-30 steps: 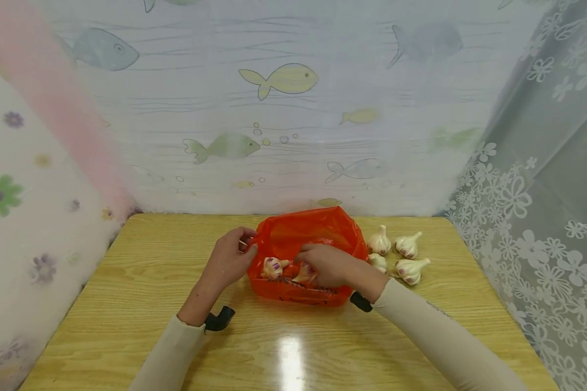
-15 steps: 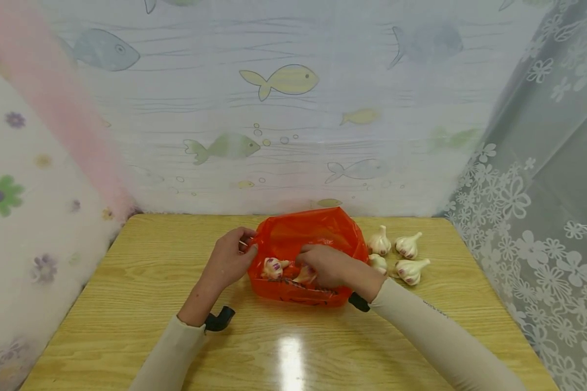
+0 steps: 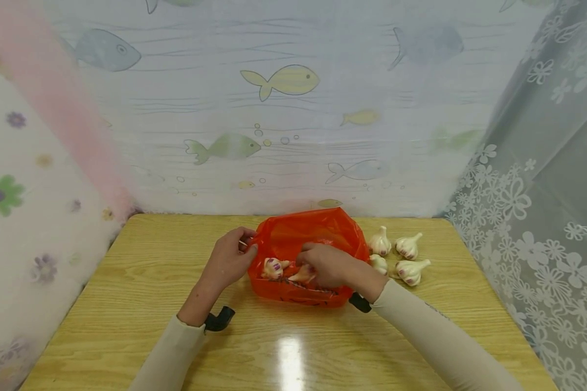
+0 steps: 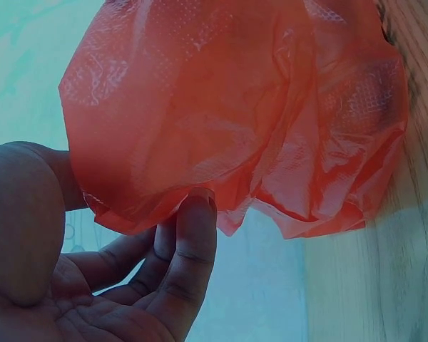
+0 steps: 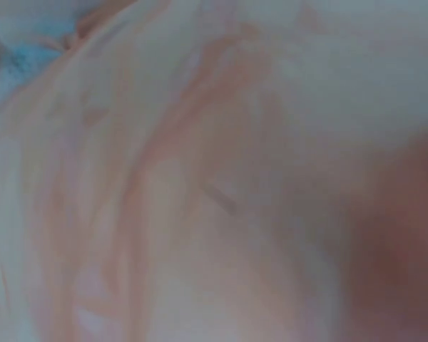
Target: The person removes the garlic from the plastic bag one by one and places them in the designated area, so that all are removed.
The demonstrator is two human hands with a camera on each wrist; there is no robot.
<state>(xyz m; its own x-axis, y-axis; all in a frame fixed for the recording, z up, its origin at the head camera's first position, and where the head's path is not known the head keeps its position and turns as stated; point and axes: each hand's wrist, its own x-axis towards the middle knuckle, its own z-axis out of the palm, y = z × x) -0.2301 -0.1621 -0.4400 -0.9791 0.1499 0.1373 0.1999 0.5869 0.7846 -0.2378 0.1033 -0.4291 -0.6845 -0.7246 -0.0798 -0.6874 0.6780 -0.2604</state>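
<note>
We see the left hand point(image 3: 229, 259) pinching the left rim of the red plastic bag point(image 3: 307, 234), its thumb and fingers point(image 4: 189, 246) curled on a fold of the thin film; the left wrist view shows the plastic bunched just above those fingers. The right hand point(image 3: 326, 264) is down inside the open mouth of the bag, fingers curled around a garlic bulb point(image 3: 303, 274) that lies on the bag's floor near the front edge. A second garlic bulb point(image 3: 273, 267), with purple streaks on its skin, lies in the bag just to the left of that hand, between the two hands. The right wrist view is a close blur of pale and orange tones, and we cannot tell anything from it.

The bag sits on a wooden table point(image 3: 127, 304), toward the far edge and about midway across. Just beside its right side lie four loose garlic bulbs point(image 3: 407, 255) in a small cluster on the tabletop; the nearest of them touches the bag or is partly hidden behind the right wrist. Both arms wear pale sleeves point(image 3: 435, 336). Behind the table hangs a curtain printed with fish point(image 3: 279, 80), and a white lace curtain point(image 3: 533, 217) hangs to the right.
</note>
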